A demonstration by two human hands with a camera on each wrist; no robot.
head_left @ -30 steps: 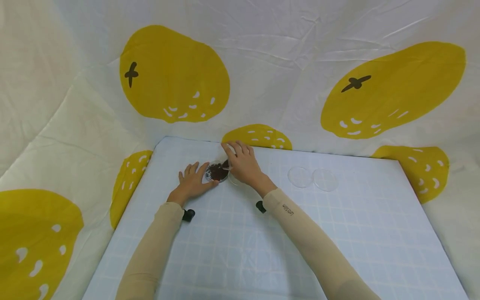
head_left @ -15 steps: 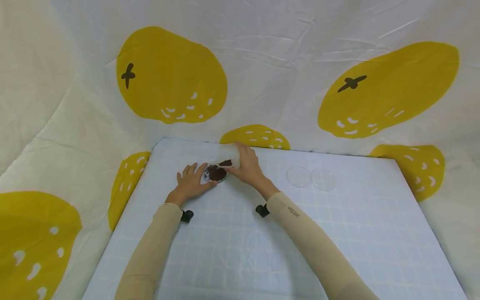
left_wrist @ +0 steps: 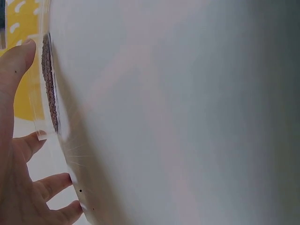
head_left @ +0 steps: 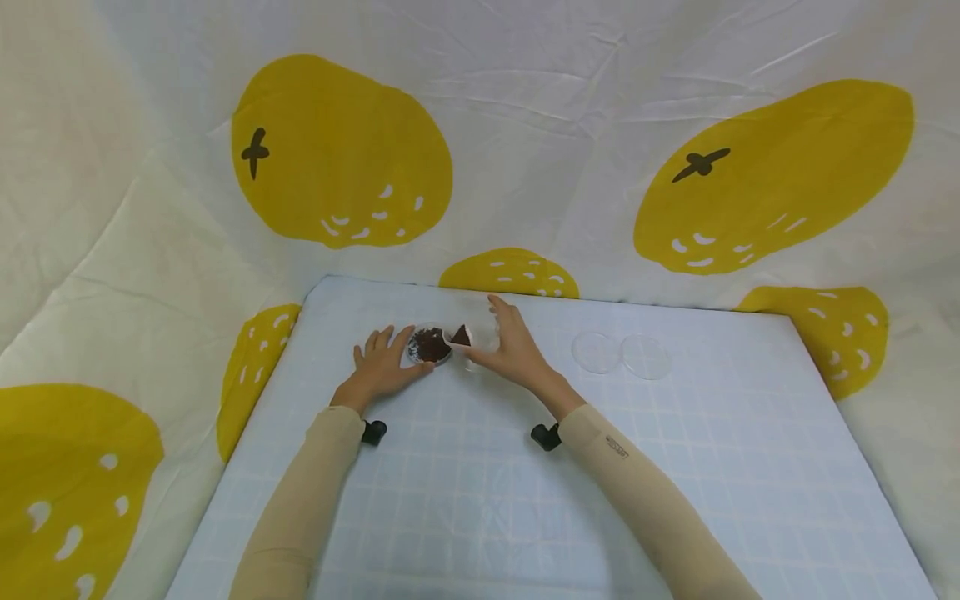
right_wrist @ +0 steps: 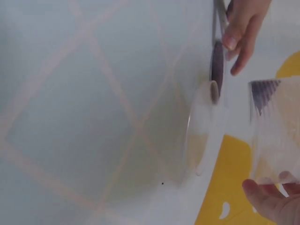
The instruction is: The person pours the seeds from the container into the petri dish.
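Observation:
My left hand (head_left: 382, 364) is spread round a shallow clear petri dish (left_wrist: 36, 93), thumb and index finger at opposite sides of its rim. Dark brown granules (head_left: 431, 344) cover much of that dish, with pale patches at its left. Just right of it, my right hand (head_left: 517, 350) grips a clear plastic cup (right_wrist: 276, 133) between thumb and fingers. The cup lies tipped, its mouth toward the petri dish, and a wedge of dark granules (head_left: 461, 336) has gathered inside it. Below the cup, another clear round dish (right_wrist: 197, 133) shows, partly hidden in the head view.
Two clear round dishes (head_left: 596, 353) lie side by side to the right on the pale checked tablecloth (head_left: 450, 500). Behind the table's back edge hangs a white cloth (head_left: 540, 167) with yellow fruit prints. A black wrist camera (head_left: 546, 437) sits under the right wrist.
My right hand and the cup have shifted right and slightly toward me, away from over the petri dish, and the wrist has turned. My left hand keeps its place at the dish.

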